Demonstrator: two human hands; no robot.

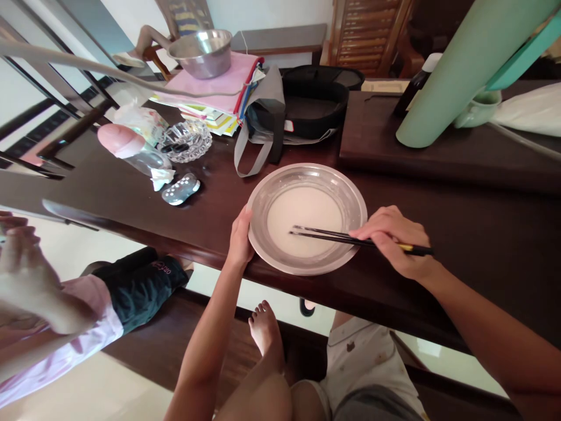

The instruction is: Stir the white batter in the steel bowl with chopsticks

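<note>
A round metal bowl [308, 266] rests on the dark wooden table near its front edge. White liquid [302, 204] covers the bottom of it. My left hand [242, 237] grips the bowl's left rim, the thumb hidden from clear view. In my right hand [397, 240] is a pair of black chopsticks [326, 235], held over the bowl's right rim. Their tips reach into the white liquid near the middle, slightly apart, and their yellow-banded ends stick out to the right of the hand.
Behind the bowl stands a black and grey bag [307, 111]. Books with a steel basin [205, 55] on top lie to its left. A glass ashtray [186, 142], a bottle [131, 146] and a grey remote [181, 189] are at left. A green cylinder [464, 76] rises at right. Another person [56, 310] sits at left.
</note>
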